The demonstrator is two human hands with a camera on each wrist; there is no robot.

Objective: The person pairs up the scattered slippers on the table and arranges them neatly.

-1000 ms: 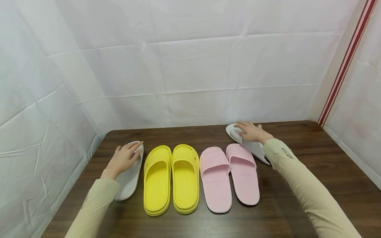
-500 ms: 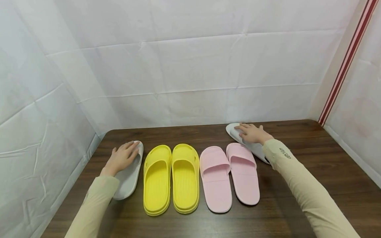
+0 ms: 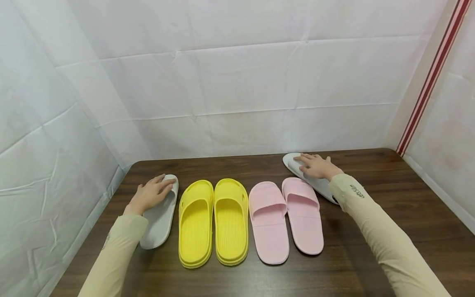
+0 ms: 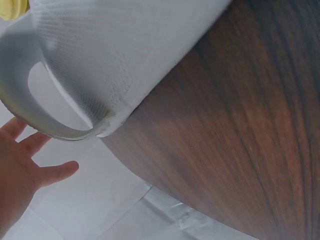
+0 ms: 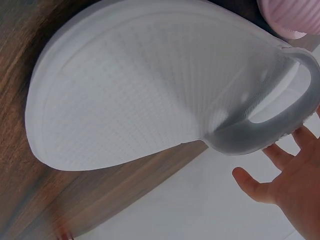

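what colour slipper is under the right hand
A white textured slipper, seen best in the right wrist view.

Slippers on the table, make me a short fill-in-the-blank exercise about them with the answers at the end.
1. The slippers on the table number ____ in all.
2. Between the pale slipper by the left hand and the pink pair lies the ____ pair.
3. The hand nearer the pink pair is the person's ____ one.

Missing words: six; yellow; right.

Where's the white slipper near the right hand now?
At right in the head view, the white slipper lies beneath the right hand, reaching the far edge of the table, beside the rightmost pink slipper.
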